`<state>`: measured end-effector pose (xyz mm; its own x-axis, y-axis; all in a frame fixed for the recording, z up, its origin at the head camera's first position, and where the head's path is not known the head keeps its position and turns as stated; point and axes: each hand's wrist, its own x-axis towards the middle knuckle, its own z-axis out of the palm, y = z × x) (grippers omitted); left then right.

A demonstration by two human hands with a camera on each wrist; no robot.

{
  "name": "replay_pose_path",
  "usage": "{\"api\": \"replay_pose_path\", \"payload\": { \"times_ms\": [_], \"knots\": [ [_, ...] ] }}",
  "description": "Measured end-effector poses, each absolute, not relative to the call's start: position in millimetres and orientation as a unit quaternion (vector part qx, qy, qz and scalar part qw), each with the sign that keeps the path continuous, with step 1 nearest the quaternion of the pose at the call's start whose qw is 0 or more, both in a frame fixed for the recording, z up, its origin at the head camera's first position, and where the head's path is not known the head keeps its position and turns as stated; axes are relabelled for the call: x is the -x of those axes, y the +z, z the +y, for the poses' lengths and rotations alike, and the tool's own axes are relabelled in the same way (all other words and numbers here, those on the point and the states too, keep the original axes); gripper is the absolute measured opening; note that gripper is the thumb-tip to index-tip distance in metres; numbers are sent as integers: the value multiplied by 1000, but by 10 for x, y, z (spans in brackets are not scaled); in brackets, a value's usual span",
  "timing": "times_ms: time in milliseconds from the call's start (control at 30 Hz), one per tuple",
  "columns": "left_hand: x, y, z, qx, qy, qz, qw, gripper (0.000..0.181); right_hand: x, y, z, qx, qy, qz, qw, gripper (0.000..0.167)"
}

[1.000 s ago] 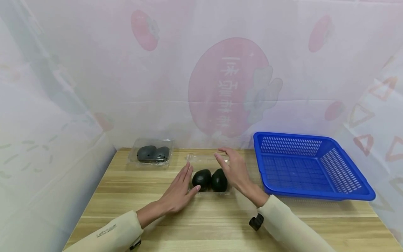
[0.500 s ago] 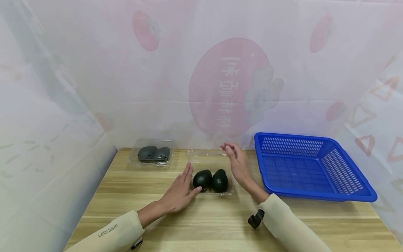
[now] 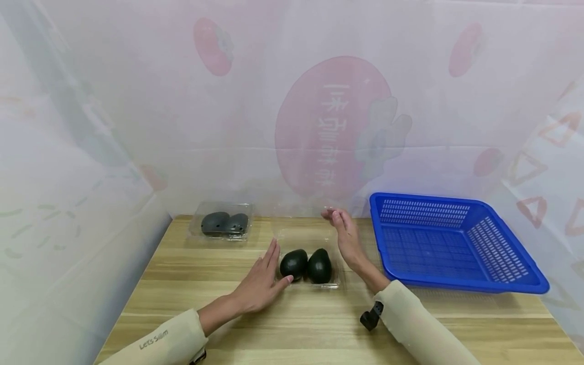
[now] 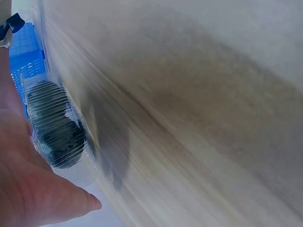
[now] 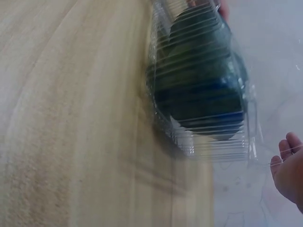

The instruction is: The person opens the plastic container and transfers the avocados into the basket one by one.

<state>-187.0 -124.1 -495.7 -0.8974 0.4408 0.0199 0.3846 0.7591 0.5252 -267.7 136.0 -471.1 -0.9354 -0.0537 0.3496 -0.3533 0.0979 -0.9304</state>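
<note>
Head: two dark green fruits [image 3: 320,266] sit in clear box [image 3: 326,286] on wooden table [image 3: 274,329].
Left hand [image 3: 259,285] lies straight-fingered along box's left side; right hand [image 3: 348,239] pinches lid [image 3: 303,220] edge. Left wrist: thumb [image 4: 61,201] near box. Right wrist: curled fingers [image 5: 284,150] at lid, box blurred.

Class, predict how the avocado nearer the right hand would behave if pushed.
The avocado might roll or rock unevenly, being rounded but narrower at one end. Looking glossy, it may be slippery. The clear plastic box would probably stop it rolling far.
</note>
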Motion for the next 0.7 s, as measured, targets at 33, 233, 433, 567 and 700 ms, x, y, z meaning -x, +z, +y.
{"api": "replay_pose_path", "payload": {
  "times_ms": [33, 233, 433, 567, 700],
  "knots": [
    [1861, -4957, -1240, -220, 269, 936, 52, 89, 2683, -4722, 1364, -138, 656, -734, 112, 43],
    [1806, -4955, -1243, -222, 274, 934, 50, 88, 2711, -4786, 1382, -140, 668, -724, 97, 46],
    [1747, -4954, -1237, -218, 274, 935, 52, 88, 2732, -4857, 1399, -142, 665, -727, 91, 42],
    [1714, -4960, -1226, -215, 271, 937, 55, 90, 2748, -4919, 1406, -126, 672, -726, 76, 42],
    [1700, -4966, -1218, -216, 265, 938, 59, 90, 2759, -4962, 1419, -84, 693, -714, 50, 47]
  ]
}}
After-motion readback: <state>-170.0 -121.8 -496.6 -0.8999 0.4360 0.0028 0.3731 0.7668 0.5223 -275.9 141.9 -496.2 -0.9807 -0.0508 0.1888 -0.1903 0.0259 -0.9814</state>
